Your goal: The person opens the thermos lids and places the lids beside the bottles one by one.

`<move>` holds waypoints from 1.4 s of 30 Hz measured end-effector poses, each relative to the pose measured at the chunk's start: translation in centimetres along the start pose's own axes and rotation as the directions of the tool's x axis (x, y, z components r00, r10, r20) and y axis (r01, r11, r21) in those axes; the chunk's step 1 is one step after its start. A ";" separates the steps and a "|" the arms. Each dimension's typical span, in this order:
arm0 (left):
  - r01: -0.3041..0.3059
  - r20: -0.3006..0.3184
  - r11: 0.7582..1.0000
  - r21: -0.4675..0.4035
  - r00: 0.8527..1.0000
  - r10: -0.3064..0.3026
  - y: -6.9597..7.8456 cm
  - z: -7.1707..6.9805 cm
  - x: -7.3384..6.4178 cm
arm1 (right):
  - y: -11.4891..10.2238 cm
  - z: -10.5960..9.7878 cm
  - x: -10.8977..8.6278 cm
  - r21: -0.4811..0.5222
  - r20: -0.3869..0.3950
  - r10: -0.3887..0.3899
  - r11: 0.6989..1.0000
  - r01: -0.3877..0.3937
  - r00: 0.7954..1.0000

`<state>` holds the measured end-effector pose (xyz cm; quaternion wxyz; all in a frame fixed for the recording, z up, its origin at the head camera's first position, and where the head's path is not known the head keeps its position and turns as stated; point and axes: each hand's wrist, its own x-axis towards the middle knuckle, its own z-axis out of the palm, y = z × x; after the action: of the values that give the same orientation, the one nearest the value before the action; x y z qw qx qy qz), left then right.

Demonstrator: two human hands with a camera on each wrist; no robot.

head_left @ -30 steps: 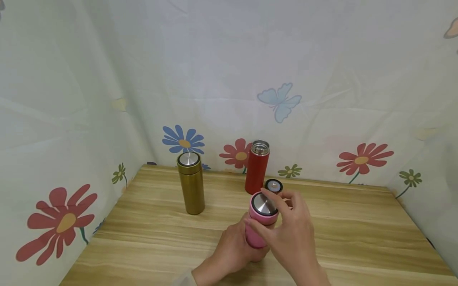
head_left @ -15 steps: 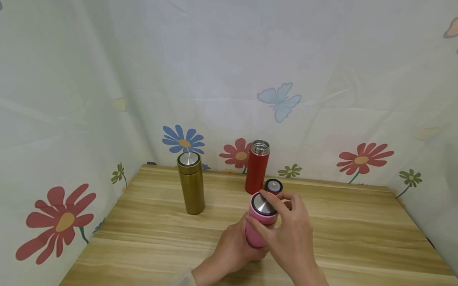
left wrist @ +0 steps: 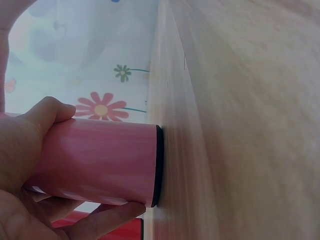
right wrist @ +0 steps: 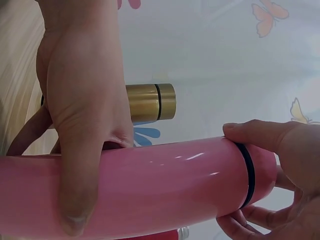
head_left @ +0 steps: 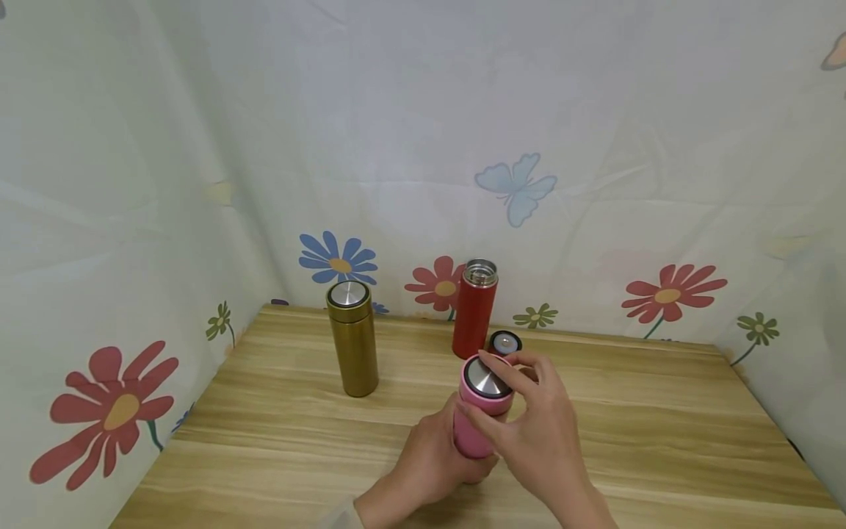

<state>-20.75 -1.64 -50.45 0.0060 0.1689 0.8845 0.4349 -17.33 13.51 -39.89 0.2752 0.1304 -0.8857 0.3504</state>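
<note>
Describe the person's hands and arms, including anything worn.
The left hand and right hand are bare, with no gloves, rings or markings showing. A pale, greyish sleeve ends near the left wrist; none shows on the right.

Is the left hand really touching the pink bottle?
Touching. The left wrist view shows the left hand curled round the pink bottle, with no gap between.

A gold bottle (head_left: 355, 345) stands before a flowered cloth (head_left: 396, 125)
</note>
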 end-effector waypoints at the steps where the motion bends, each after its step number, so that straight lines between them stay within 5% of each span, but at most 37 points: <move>1: -0.003 -0.002 1.000 -0.001 1.000 0.003 0.0 0.0 0.0 | 0.1 -0.1 0.0 0.012 0.012 0.003 1.000 -0.003 1.000; 26: 0.024 0.023 0.999 -0.024 0.999 -0.023 0.2 -0.2 -0.1 | 1.1 -1.0 0.7 0.132 0.145 -0.015 0.991 -0.004 0.989; 35: -0.019 -0.012 1.000 0.003 1.000 0.019 0.1 -0.1 -0.1 | 1.1 -1.0 0.7 0.145 0.146 -0.015 0.989 -0.006 0.989; 42: 0.015 0.004 1.000 -0.014 1.000 -0.015 0.1 0.0 -0.1 | 0.7 -0.8 0.4 0.110 0.096 -0.009 0.994 -0.001 0.995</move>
<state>-20.61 -1.65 -50.36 0.0120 0.1631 0.8826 0.4408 -17.66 14.54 -39.60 0.2253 0.1639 -0.8770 0.3915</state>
